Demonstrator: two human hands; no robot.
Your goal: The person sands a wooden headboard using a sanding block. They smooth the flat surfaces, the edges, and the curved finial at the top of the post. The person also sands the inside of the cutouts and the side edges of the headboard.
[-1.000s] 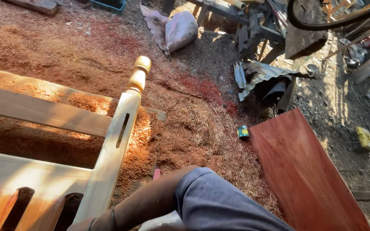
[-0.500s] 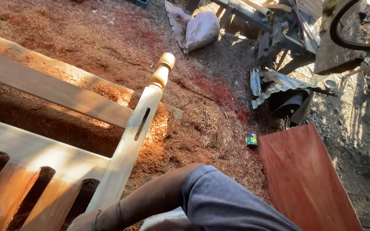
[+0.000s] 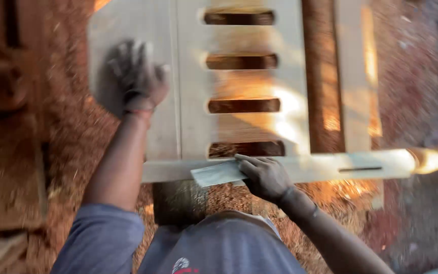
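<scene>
A pale wooden frame [image 3: 193,132] with several slots lies flat over sawdust in front of me. My left hand [image 3: 138,76] rests palm down with fingers spread on its left panel. My right hand [image 3: 264,175] presses a grey sheet of sandpaper [image 3: 216,173] onto the frame's near post [image 3: 330,166], which ends in a turned knob at the right. The picture is motion-blurred.
Reddish sawdust [image 3: 77,147] covers the ground around the frame. Dark wooden pieces [image 3: 6,167] lie at the left. A dark block [image 3: 173,203] stands under the near post, close to my blue shirt.
The view has swung from the yard with a red board and scrap to straight down over the frame. Both hands are now on the wood, the right one with sandpaper.
</scene>
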